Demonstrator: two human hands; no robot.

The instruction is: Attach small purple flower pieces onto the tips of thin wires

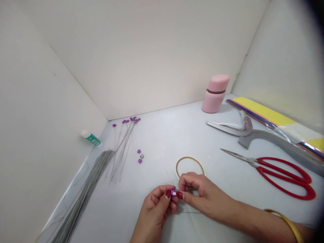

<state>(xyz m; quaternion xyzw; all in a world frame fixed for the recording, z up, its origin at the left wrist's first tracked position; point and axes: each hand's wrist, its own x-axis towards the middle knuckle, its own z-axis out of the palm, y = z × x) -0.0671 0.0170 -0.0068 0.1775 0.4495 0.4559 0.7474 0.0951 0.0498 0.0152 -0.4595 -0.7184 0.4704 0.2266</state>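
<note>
So the tiny purple star piece [173,192] is right between the two hands, white patch facing up toward about 3 o'clock. Left hand [154,209] has thumb and index closed on it in a snug pinch. Right hand [202,194] has its thumb and fingertips bunched nearly shut beside that patch; can't tell if they've actually got a grip on it.

My two cents: let the left do all the holding, near the edge, just firm enough that it doesn't spin. Squeeze too hard and I'd guess it crumples or pops out. Work the patch with the right fingertip pads, not the nails. Watch the thin wire [191,212] below the right hand too, a snag could tug things crooked.

From the hands, the tape roll [176,167] sits near 1 o'clock, loose purple stars [139,161] around 10, red-handled scissors [278,165] near 2.
</note>
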